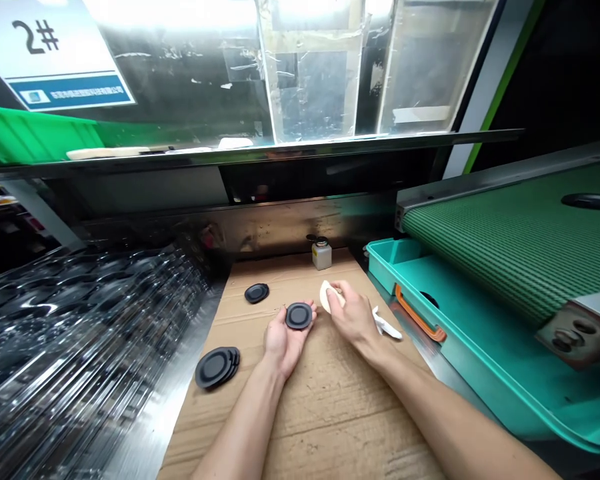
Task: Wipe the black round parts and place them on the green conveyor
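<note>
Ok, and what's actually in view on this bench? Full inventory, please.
black disc in hand: 1, black, on left palm
folded cloth: 1, off-white, in right hand
loose black disc: 1, black, on cardboard
stack of black discs: count unclear, black, on cardboard, left
bottle: 1, white, dark lid, far end of cardboard
white scrap: 1, white, beside right hand
cardboard sheet: 1, brown, under hands
tray: 1, teal, right of cardboard
conveyor belt: 1, green, right, behind tray
plastic trays: many, clear, stacked, left
sign: 1, white and blue, top left
left hand: 1, bare
right hand: 1, bare
</note>
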### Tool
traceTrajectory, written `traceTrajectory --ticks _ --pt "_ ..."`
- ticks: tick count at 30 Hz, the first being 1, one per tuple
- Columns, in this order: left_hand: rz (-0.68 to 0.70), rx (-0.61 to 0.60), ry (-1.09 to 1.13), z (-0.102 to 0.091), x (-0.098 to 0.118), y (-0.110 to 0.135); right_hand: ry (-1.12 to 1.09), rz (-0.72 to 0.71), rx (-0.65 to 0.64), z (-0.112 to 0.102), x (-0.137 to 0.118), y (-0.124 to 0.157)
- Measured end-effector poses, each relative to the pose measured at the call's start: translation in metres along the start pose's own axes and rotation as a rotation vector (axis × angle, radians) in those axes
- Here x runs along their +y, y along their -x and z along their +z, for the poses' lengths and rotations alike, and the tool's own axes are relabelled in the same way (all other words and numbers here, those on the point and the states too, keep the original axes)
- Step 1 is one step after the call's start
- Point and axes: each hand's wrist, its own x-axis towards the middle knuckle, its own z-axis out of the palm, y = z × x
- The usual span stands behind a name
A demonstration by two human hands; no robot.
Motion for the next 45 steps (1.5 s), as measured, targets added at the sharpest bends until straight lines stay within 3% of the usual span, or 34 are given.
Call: traceTrajectory --ticks 3,6,8,11,14,19,21,27,33,38,42,45 --pt "0.022 0.046 0.102 -0.001 0.009 -0.001 0.127 -0.102 -0.105 -0.01 -0.003 0.004" --pt "0.021 0.043 0.172 -0.003 0.013 -0.001 0.35 -0.197 -0.043 -0.026 -0.005 0.002" --pt "0.008 0.036 0.194 -0.003 0.014 -0.002 0.499 -0.125 -0.034 -0.038 0.001 -0.001" --pt "-0.003 0.042 0.189 -0.004 0.013 -0.004 0.612 0.024 -0.237 -0.05 0.017 -0.008" --pt "0.018 0.038 0.157 -0.003 0.01 -0.006 0.525 0.023 -0.354 -0.05 0.023 -0.011" --pt "0.078 0.018 0.044 0.002 -0.005 -0.002 -0.02 -0.237 -0.244 -0.027 -0.004 0.001" --pt "0.093 -0.021 0.006 0.006 -0.014 0.002 -0.093 -0.271 -0.226 -0.013 -0.016 0.009" --pt "0.157 -0.101 -0.092 0.011 -0.029 0.012 0.009 -0.32 -0.122 0.011 -0.03 0.018" --pt "0.138 -0.072 -0.097 0.006 -0.022 0.012 0.053 -0.493 -0.39 0.001 -0.025 0.016" --pt "0.137 -0.073 -0.117 0.009 -0.026 0.011 0.234 -0.407 -0.179 -0.003 -0.023 0.013" --pt "0.109 -0.054 -0.089 0.008 -0.024 0.01 0.266 -0.555 -0.302 -0.004 -0.026 0.015" --pt "0.08 -0.08 -0.091 0.008 -0.023 0.009 0.338 -0.496 -0.234 -0.007 -0.027 0.017"
